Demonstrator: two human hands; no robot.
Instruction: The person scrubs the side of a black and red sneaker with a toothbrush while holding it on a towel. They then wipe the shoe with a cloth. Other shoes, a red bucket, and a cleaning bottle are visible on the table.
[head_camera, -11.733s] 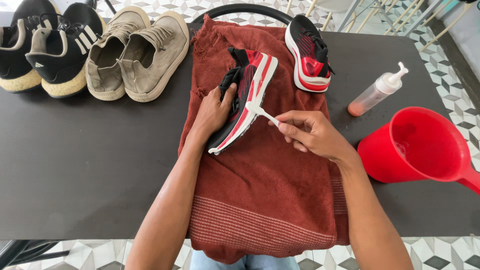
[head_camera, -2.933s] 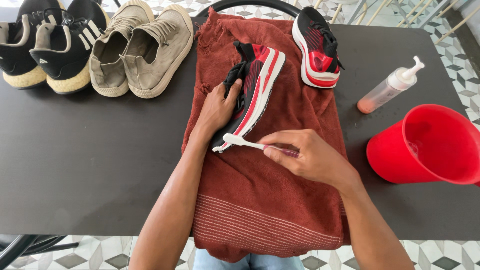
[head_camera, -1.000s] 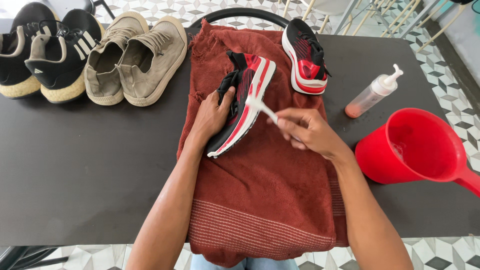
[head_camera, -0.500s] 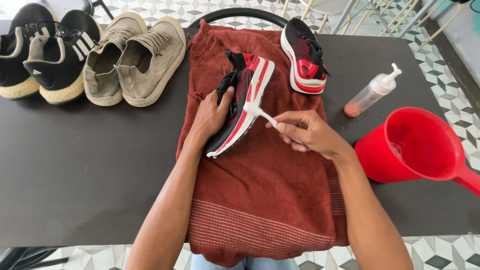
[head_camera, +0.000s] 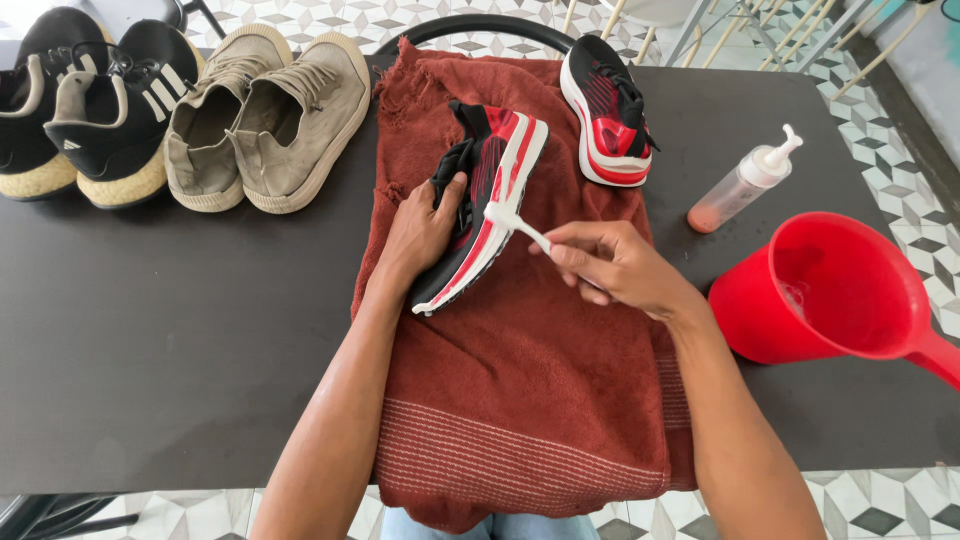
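Note:
A red, black and white sneaker lies on its side on a rust-red towel. My left hand presses on the shoe's upper and holds it in place. My right hand grips a white toothbrush whose head rests against the shoe's white and red sole. The matching sneaker stands upright at the towel's far right corner.
The towel covers part of a black table. A tan pair of shoes and a black pair sit at the far left. A pump bottle lies to the right, beside a red plastic scoop holding water.
Over the earlier frames my right hand has moved the toothbrush back and forth along the sole. Since half a second ago it has barely shifted. My left hand stays on the shoe.

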